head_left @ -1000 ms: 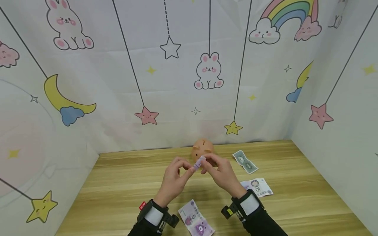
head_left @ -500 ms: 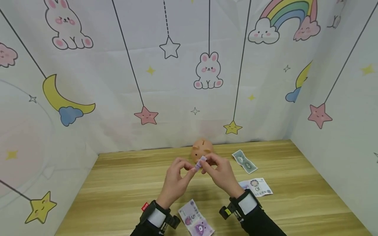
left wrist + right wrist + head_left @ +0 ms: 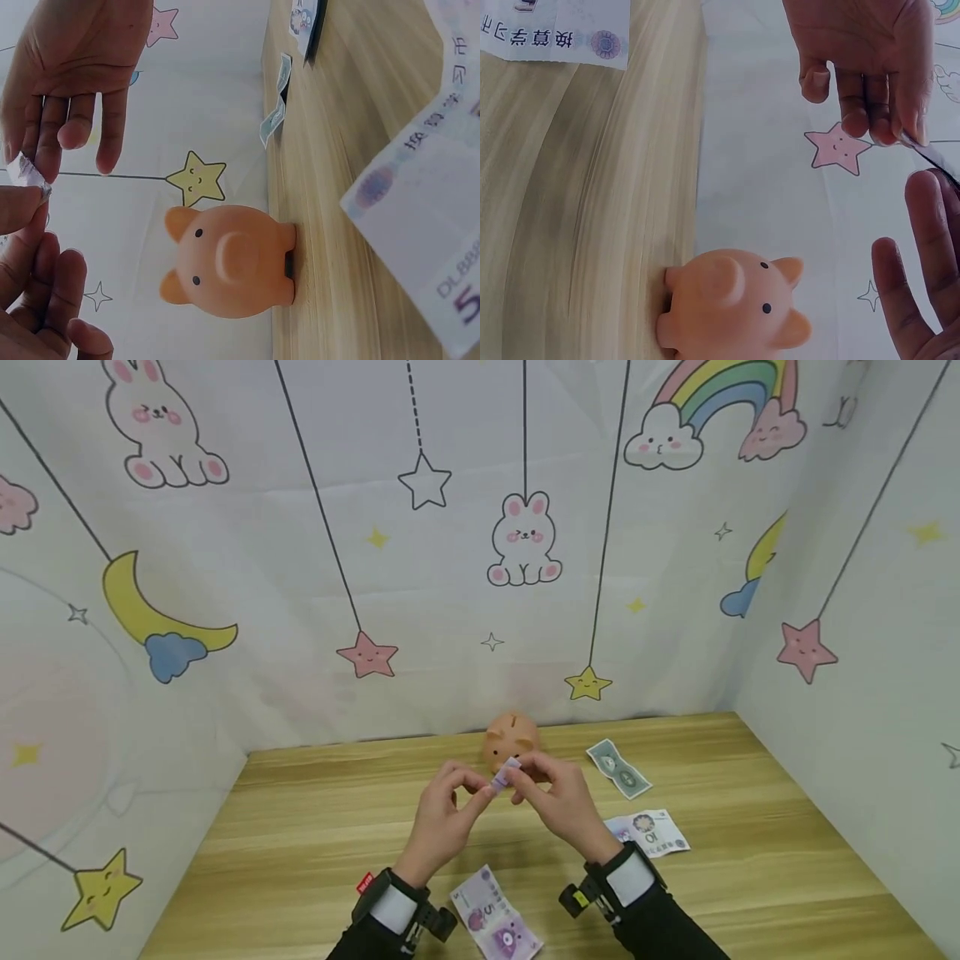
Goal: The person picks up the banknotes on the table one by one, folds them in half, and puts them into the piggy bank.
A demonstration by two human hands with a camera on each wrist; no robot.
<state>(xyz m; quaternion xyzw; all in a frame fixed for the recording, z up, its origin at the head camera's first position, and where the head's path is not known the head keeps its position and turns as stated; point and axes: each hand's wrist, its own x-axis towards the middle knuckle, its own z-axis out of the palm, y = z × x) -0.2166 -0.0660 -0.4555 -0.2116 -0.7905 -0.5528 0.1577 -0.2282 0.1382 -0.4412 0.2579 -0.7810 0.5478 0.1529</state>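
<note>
A small folded purple banknote (image 3: 506,774) is held up between both hands, in front of the piggy bank. My left hand (image 3: 441,814) pinches its lower left end between thumb and finger. At the other end, my right hand (image 3: 564,803) pinches it the same way. Behind them on the table stands an orange piggy bank (image 3: 512,732) with a slot on its top; the hands partly cover it in the head view. Both wrist views show its snout and ears whole or nearly so. In the left wrist view the folded banknote (image 3: 27,172) looks like a narrow strip.
A purple 5 banknote (image 3: 495,914) lies near the front of the wooden table (image 3: 300,827). To the right are a 10 banknote (image 3: 660,832), partly behind the right wrist, and a creased green banknote (image 3: 619,769). A printed cloth wall (image 3: 450,693) closes off the back.
The head view has shifted slightly, so the scene sits a little further left. Both hands keep their pinch on the folded banknote with almost no visible movement.
</note>
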